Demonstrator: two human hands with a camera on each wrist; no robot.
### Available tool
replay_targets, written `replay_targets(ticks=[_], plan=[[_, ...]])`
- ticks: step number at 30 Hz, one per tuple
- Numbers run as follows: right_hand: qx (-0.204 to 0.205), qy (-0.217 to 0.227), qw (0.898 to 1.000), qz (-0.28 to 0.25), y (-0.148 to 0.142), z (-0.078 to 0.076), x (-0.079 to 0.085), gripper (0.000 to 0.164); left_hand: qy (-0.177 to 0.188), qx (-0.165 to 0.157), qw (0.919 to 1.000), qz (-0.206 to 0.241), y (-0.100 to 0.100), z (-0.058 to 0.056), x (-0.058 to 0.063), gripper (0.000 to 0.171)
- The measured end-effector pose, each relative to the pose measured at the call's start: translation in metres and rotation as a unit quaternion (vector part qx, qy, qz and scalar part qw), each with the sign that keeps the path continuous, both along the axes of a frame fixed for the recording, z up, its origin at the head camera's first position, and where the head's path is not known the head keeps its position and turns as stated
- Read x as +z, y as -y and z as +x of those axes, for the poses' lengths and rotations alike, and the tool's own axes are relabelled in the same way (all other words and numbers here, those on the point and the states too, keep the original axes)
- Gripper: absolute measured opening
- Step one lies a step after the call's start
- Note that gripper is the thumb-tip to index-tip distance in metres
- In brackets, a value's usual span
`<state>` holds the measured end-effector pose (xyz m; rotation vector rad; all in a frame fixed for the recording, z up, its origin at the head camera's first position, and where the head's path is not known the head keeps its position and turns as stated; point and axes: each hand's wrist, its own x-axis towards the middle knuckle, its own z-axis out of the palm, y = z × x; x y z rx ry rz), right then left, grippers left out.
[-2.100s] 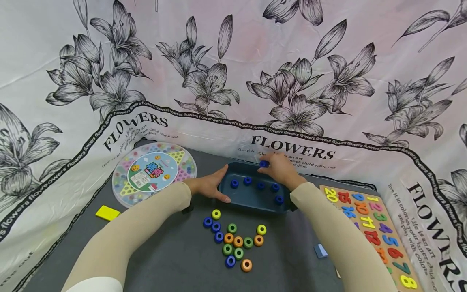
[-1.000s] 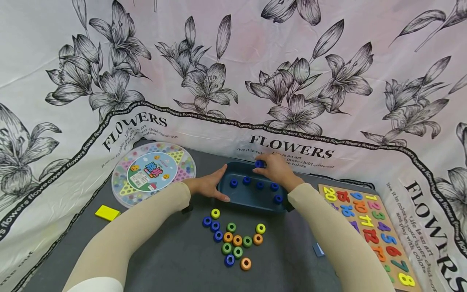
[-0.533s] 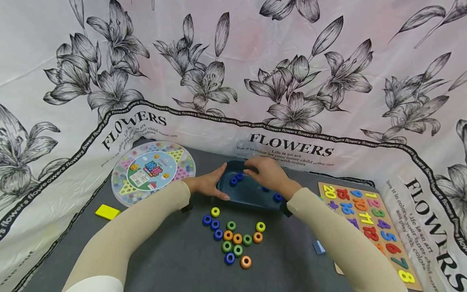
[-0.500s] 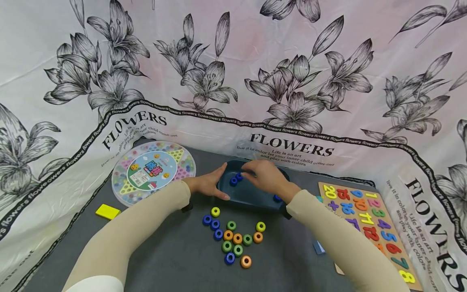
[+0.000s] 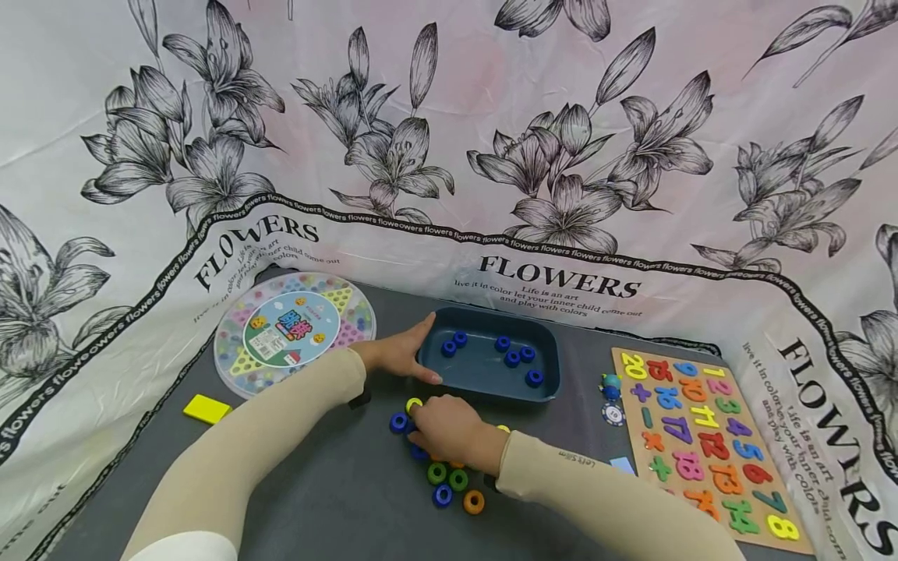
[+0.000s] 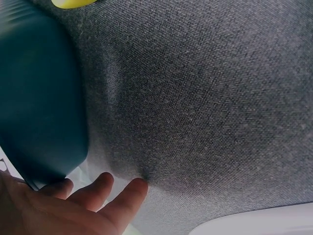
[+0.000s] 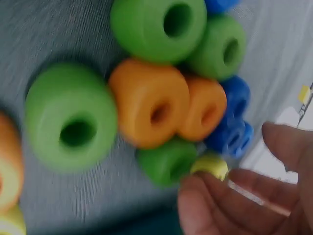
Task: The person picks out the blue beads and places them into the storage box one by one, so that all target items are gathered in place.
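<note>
A dark blue rectangular tray point(image 5: 484, 382) holds several blue ring beads point(image 5: 535, 378). My left hand point(image 5: 400, 354) rests at its left end, thumb and fingers spread and touching it. In the left wrist view, the fingers point(image 6: 122, 205) lie extended beside the tray's wall point(image 6: 44, 98). My right hand point(image 5: 452, 428) hovers over a loose cluster of yellow point(image 5: 414, 404), blue point(image 5: 398, 423), green point(image 5: 436, 472) and orange point(image 5: 473, 502) beads, hiding some. The right wrist view shows a gap between thumb and fingers; a yellow bead point(image 7: 210, 166) lies beyond the fingertips.
A round clear box of marbles point(image 5: 295, 327) stands back left, with a yellow block point(image 5: 206, 409) before it. At right lies a wooden number board point(image 5: 705, 458). A small blue toy point(image 5: 612, 387), a round chip point(image 5: 613, 413) and a light blue block point(image 5: 622, 465) are beside it.
A blue bead that my right hand held above the tray is now inside it, and beads there have shifted. My right hand has moved down-left to the cluster. My left hand has stayed.
</note>
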<state>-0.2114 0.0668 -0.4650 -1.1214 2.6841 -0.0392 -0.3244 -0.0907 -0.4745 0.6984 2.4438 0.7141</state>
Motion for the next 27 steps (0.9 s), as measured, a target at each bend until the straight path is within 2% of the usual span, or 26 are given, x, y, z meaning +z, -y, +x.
replay_targets(ticks=[2, 8, 16, 20, 23, 27], plan=[[-0.009, -0.013, 1.000, 0.008, 0.004, 0.003, -0.008, 0.024, -0.002, 0.003, 1.0000, 0.001, 0.001, 0.001, -0.001, 0.124], [0.012, -0.065, 0.998, 0.023, 0.014, 0.007, -0.018, 0.028, -0.006, 0.008, 0.9999, 0.003, 0.002, 0.001, -0.003, 0.124], [0.007, -0.071, 0.997, 0.020, 0.019, 0.009, -0.021, 0.030, -0.002, 0.010, 0.9999, 0.004, 0.001, 0.002, -0.002, 0.123], [0.015, -0.082, 0.997, 0.003, 0.018, 0.010, -0.021, 0.031, -0.001, 0.009, 0.9999, 0.005, 0.001, 0.002, -0.001, 0.122], [0.048, -0.111, 0.992, -0.038, 0.019, 0.012, -0.021, 0.028, -0.004, 0.007, 1.0000, 0.005, 0.001, 0.002, -0.001, 0.122], [0.127, -0.151, 0.976, -0.097, 0.023, 0.016, -0.018, 0.023, -0.005, 0.007, 1.0000, 0.001, 0.001, 0.002, 0.000, 0.123]])
